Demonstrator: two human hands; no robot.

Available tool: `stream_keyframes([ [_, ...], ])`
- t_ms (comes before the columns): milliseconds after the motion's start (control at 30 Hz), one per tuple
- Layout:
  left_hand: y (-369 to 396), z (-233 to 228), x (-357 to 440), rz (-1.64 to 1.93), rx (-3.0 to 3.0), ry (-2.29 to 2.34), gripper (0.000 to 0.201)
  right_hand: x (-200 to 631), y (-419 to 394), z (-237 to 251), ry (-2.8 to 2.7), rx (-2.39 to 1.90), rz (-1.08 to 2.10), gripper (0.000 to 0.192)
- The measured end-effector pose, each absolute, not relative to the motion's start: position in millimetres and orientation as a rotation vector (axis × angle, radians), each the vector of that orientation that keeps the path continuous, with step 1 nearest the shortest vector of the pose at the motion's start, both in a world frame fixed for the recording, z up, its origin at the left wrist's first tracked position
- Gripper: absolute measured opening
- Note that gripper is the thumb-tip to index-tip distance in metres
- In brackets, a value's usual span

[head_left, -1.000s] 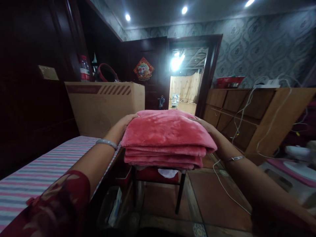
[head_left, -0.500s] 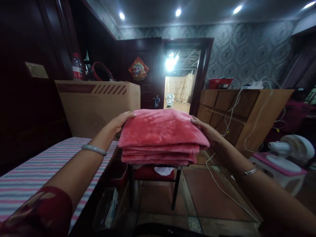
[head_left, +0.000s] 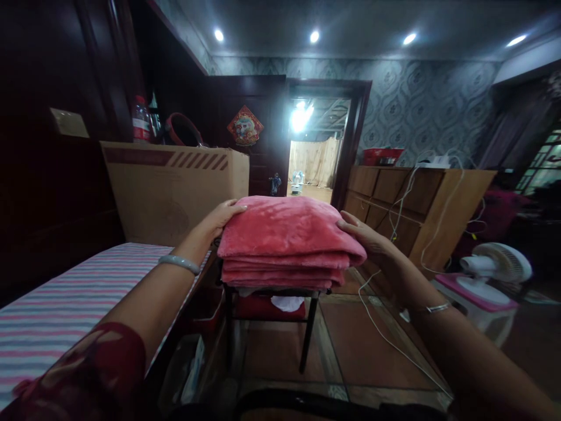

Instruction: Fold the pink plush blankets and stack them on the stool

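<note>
on top of a dark-legged stool (head_left: 307, 327), centre of view, rests a folded pink blanket (head_left: 284, 240). no brand name, label or legible writing shows on it; the cardboard box (head_left: 175, 187) behind carries only a dark band and diagonal stripes, and the bottle (head_left: 141, 120) label and red door ornament (head_left: 245, 125) are too small to read.

blanket: plush, salmon-pink, folded into a stack of several layers, folded edges facing the camera, top surface slightly domed.

left hand (head_left: 219, 217): flat on the blanket's upper left corner, fingers extended and close together, touching the top layer. right hand (head_left: 366, 237): laid against the right edge, fingers slightly spread, tips on top. neither hand is clenched on the fabric. a striped bed (head_left: 65, 310) lies to the left.
</note>
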State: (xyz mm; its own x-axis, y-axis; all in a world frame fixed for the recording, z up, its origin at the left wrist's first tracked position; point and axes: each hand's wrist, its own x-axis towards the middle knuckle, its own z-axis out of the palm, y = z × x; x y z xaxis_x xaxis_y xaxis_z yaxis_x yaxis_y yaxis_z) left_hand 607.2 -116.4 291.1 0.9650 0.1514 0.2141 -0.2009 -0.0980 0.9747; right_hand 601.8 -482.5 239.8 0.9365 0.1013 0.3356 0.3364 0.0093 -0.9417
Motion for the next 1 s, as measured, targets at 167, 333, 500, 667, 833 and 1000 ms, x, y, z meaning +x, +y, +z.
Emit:
stream_keyframes([
  [167,-98.4,286.3,593.2,0.356,1.643,0.065,0.054,595.0,-488.2,247.1,-0.187,-1.699,-0.284,0.080],
  [333,-81.5,276.1,583.0,0.345,1.605,0.123,0.051,593.5,-489.5,247.3,-0.178,-1.846,-0.422,0.082],
  [500,-76.0,266.5,574.4,0.340,1.577,0.141,0.053,583.5,-480.5,254.7,-0.474,-2.084,-0.721,0.078],
  [667,-85.3,259.3,562.2,0.272,1.564,0.009,0.062,573.5,-453.3,266.2,-0.775,-2.384,-0.915,0.073],
  [833,-101.7,253.2,556.8,0.217,1.595,-0.291,0.069,589.2,-430.4,264.1,-0.772,-2.586,-0.814,0.070],
  [1000,-110.5,252.3,561.9,0.340,1.698,-0.277,0.073,606.0,-426.3,263.9,-0.742,-2.640,-0.711,0.071],
])
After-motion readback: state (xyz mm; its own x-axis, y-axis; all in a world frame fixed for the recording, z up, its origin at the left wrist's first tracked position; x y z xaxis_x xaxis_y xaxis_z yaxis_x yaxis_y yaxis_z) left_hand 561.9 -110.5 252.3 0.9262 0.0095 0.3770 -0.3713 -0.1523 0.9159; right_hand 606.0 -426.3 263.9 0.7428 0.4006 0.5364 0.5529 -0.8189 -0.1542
